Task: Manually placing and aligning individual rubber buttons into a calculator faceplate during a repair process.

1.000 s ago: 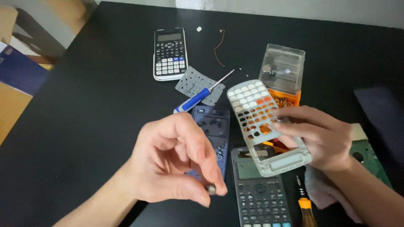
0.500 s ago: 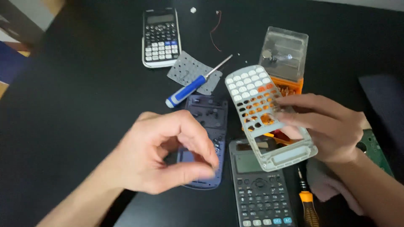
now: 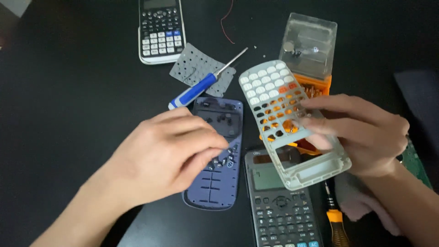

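Calculator parts lie spread over a black tabletop (image 3: 68, 114), and the work in hand looks like the taking apart, or refitting, of one calculator. The right hand (image 3: 366, 137) holds a pale grey front shell (image 3: 292, 123) tilted above the tabletop, thumb and fingers closed on its right edge; its key holes are partly filled with white keys at the top and open lower down. The left hand (image 3: 169, 155) hovers over a dark blue back cover (image 3: 217, 151) that lies flat near the middle; its fingertips are pinched narrowly together as if on a small loose key, though I cannot tell whether anything is between them.

By my judgement, the next move calls for a fine pinch and a steady shell, since the small pieces resting on the cover could scatter easily.

Around these lie a blue-handled screwdriver (image 3: 196, 89) on a grey rubber keypad mat (image 3: 196, 68), a white-framed calculator (image 3: 160, 29) toward the far edge, a dark calculator (image 3: 281, 201) at the near edge, a clear-lidded orange bit case (image 3: 311, 45), and an orange-handled driver (image 3: 336, 219) beside a cloth (image 3: 361, 201). The room beyond is dim and barely shows.
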